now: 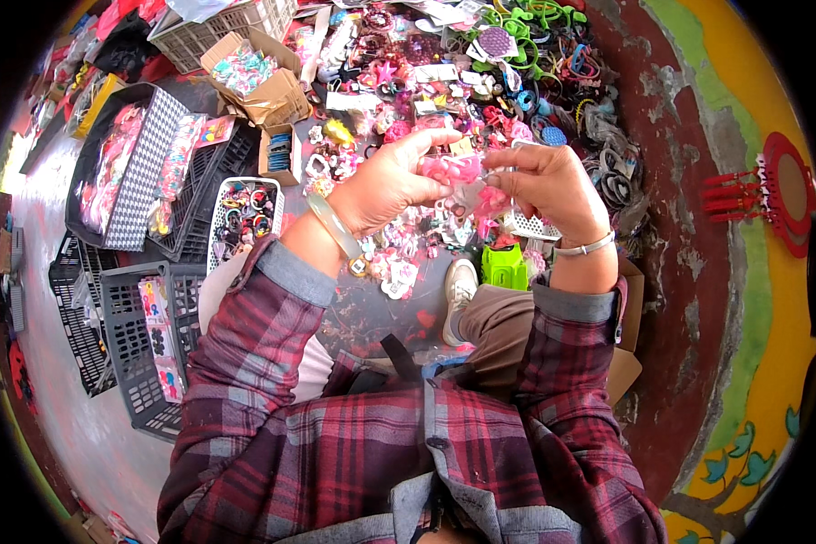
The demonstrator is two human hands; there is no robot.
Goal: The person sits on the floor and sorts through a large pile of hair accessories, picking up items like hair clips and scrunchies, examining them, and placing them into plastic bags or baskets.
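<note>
My left hand (383,184), with a pale bangle at the wrist, is raised in front of me. Its thumb and fingers close round a pink ruffled hair accessory (451,170). Facing it, my right hand (560,189) wears a thin silvery bangle. Its fingertips pinch a smaller pink frilly piece (491,201), and a pale, see-through part shows between the two hands. Whether the two pink pieces are joined, I cannot tell. Beneath both hands spreads a heap of hair ornaments (399,272) in pink, white and red.
Green headbands (526,27) and dark hair bands (613,172) lie at the far right. Left stand a white basket (216,227), a cardboard box (286,107), a houndstooth box (136,195) and a grey crate (136,349). A bright green container (504,267) sits by my shoe (461,295).
</note>
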